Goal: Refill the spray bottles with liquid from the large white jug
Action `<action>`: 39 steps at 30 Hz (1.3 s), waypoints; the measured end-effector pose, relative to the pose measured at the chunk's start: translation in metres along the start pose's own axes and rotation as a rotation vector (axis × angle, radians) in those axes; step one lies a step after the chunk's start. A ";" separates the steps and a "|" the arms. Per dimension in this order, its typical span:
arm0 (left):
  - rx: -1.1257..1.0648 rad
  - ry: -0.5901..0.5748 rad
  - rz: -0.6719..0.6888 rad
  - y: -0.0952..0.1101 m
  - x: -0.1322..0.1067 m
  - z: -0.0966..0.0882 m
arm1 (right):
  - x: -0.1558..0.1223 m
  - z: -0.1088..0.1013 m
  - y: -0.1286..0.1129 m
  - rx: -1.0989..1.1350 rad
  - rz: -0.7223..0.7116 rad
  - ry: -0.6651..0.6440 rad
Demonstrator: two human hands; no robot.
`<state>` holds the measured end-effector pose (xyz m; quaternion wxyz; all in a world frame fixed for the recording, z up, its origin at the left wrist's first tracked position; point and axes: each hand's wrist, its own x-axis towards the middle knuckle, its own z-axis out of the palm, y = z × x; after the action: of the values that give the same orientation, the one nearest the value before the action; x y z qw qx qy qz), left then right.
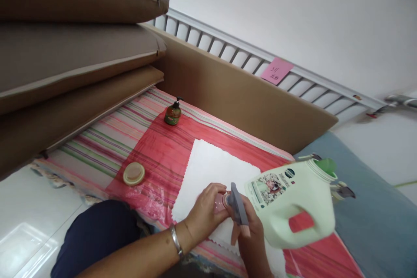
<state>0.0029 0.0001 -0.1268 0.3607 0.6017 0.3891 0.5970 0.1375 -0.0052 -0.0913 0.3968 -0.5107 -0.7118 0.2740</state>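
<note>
My left hand [205, 210], with a silver bangle on its wrist, is closed around the small pink body of a spray bottle [220, 203]. My right hand [253, 226] grips the bottle's grey trigger spray head [239, 206] at the neck. Whether the head is fully seated on the neck I cannot tell. Both hands are over a white scalloped cloth [208, 165]. Right of them stands a large pale green jug [302, 200] with a handle, a flower label and an uncapped-looking green mouth.
A pump bottle [172, 114] stands on the red sheet [153, 156], and a round cream lid [134, 173] lies at left. Stacked brown cushions [81, 52] crowd the left. A brown board [234, 91] and a railing with a pink note [276, 71] border the back.
</note>
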 end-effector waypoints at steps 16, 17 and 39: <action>0.092 -0.039 0.110 0.000 -0.005 -0.002 | -0.004 -0.006 0.012 0.033 0.071 0.016; 0.090 -0.043 0.103 0.001 -0.005 -0.003 | 0.000 -0.010 0.010 0.038 0.074 -0.004; 0.029 -0.040 -0.011 0.001 -0.002 -0.005 | 0.038 -0.037 -0.012 -0.004 -0.114 -0.410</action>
<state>-0.0020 -0.0021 -0.1260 0.3629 0.6165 0.3938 0.5772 0.1562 0.0262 -0.0516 0.2575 -0.4042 -0.8058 0.3479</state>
